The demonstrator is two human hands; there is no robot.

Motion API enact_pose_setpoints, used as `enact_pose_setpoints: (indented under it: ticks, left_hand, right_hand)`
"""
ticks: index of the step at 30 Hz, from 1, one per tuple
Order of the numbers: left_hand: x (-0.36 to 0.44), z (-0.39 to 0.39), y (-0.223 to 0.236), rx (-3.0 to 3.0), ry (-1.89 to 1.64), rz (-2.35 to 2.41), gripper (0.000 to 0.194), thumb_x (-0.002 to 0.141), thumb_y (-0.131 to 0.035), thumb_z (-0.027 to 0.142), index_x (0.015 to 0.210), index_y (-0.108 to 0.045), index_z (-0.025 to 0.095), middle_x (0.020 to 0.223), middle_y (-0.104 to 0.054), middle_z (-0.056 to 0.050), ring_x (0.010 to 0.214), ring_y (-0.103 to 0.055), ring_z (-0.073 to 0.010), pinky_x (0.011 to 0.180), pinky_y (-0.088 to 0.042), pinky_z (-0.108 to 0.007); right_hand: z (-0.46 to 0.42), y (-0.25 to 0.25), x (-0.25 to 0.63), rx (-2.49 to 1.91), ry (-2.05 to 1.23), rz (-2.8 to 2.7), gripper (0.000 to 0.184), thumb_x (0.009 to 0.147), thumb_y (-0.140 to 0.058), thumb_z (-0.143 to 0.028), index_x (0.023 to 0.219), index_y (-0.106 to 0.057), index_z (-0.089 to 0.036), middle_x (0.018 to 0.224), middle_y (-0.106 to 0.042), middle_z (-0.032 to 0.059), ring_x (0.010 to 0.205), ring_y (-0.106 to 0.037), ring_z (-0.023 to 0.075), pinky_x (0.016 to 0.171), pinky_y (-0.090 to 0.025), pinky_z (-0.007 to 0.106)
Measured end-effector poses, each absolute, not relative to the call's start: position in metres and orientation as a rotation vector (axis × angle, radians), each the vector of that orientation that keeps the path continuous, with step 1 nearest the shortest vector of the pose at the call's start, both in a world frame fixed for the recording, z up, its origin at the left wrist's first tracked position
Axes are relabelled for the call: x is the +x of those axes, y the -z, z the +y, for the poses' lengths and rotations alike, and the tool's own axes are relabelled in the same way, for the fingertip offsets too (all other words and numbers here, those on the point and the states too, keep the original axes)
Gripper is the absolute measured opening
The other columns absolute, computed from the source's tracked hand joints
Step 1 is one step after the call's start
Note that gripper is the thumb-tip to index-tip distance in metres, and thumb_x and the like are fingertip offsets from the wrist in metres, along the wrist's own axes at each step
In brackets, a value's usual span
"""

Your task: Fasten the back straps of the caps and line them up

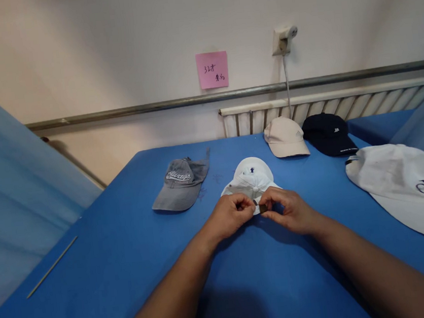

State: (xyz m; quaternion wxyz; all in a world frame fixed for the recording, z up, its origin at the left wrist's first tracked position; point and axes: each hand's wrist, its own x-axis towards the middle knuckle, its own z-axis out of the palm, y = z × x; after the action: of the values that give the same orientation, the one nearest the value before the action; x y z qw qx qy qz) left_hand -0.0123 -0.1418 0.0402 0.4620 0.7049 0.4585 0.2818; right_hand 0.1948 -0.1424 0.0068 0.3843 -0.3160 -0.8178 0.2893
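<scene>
A white baseball cap (253, 170) with a small dark emblem lies on the blue surface, its brim away from me and its back strap towards me. My left hand (230, 215) pinches the left part of that strap between thumb and fingers. From the other side, my right hand (291, 210) grips the strap by a small dark brass-coloured buckle (263, 208). Both sets of fingertips are close together at the back opening. The fingers partly hide the strap, so I cannot tell whether it is threaded through the buckle.
A grey cap (181, 185) lies to the left. Behind to the right sit a beige cap (285, 135) and a navy cap (327, 133); a large white cap (401, 173) is nearer. A thin stick (52, 267) lies far left. A metal rail (160, 105) and radiator (328, 105) run along the wall.
</scene>
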Motion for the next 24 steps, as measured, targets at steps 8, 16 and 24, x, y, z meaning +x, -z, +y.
enact_pose_setpoints:
  ticks: [8, 16, 24]
  left_hand:
    - [-0.011, -0.142, -0.040, 1.730, -0.741, 1.160, 0.014, 0.075, -0.059, 0.027, 0.074, -0.066, 0.014, 0.062, -0.053, 0.003, 0.056, -0.044, -0.0090, 0.053, -0.034, -0.021]
    - [-0.014, -0.141, -0.042, 1.747, -0.629, 1.115, 0.016, 0.077, -0.058, 0.027, 0.074, -0.067, 0.014, 0.063, -0.055, 0.002, 0.056, -0.043, -0.0088, 0.053, -0.034, -0.021]
    - [-0.010, -0.140, -0.027, 1.757, -0.717, 1.192, 0.019, 0.079, -0.058, 0.032, 0.077, -0.068, 0.015, 0.067, -0.058, 0.001, 0.060, -0.046, -0.0106, 0.055, -0.035, -0.022]
  right_hand:
    - [-0.144, -0.004, 0.196, -0.872, -0.662, -2.087, 0.015, 0.082, -0.065, -0.020, 0.096, -0.061, -0.022, 0.078, -0.059, -0.0004, 0.069, -0.056, 0.0138, 0.066, -0.045, 0.028]
    - [-0.144, -0.005, 0.195, -0.860, -0.712, -2.095, 0.014, 0.083, -0.063, -0.020, 0.096, -0.062, -0.023, 0.082, -0.064, 0.0007, 0.072, -0.059, 0.0142, 0.068, -0.047, 0.028]
    - [-0.142, -0.004, 0.195, -0.861, -0.726, -2.062, 0.013, 0.083, -0.064, -0.021, 0.096, -0.063, -0.023, 0.081, -0.064, 0.0004, 0.071, -0.058, 0.0140, 0.068, -0.047, 0.028]
